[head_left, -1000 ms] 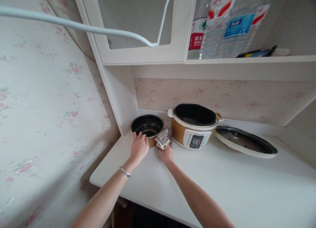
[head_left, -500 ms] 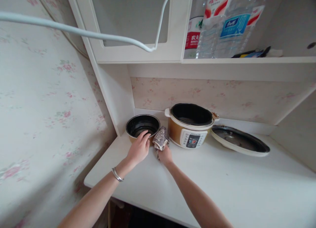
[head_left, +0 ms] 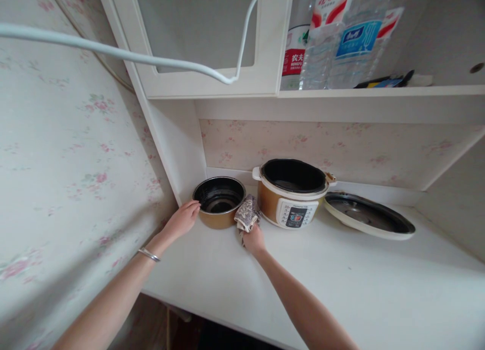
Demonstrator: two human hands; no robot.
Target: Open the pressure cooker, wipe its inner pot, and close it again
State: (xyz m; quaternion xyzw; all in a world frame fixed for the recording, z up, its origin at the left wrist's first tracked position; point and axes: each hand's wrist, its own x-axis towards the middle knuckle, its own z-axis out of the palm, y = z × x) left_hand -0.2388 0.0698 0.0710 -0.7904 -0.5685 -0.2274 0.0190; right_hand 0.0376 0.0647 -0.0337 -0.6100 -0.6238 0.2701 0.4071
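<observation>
Pot (head_left: 217,220) round, gold, glossy black inside; right hand (head_left: 255,239) holds patterned cloth (head_left: 246,213); left hand (head_left: 184,218) at rim (head_left: 219,213), grip unclear.

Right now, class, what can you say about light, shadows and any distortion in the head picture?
Head view: a broad, soft shadow slants across the flowered wall; head view: a dull sheen shows inside the pot, with no harsh glare on the lid; head view: the cabinet leans at the left, probably from the wide lens and camera tilt.
</observation>
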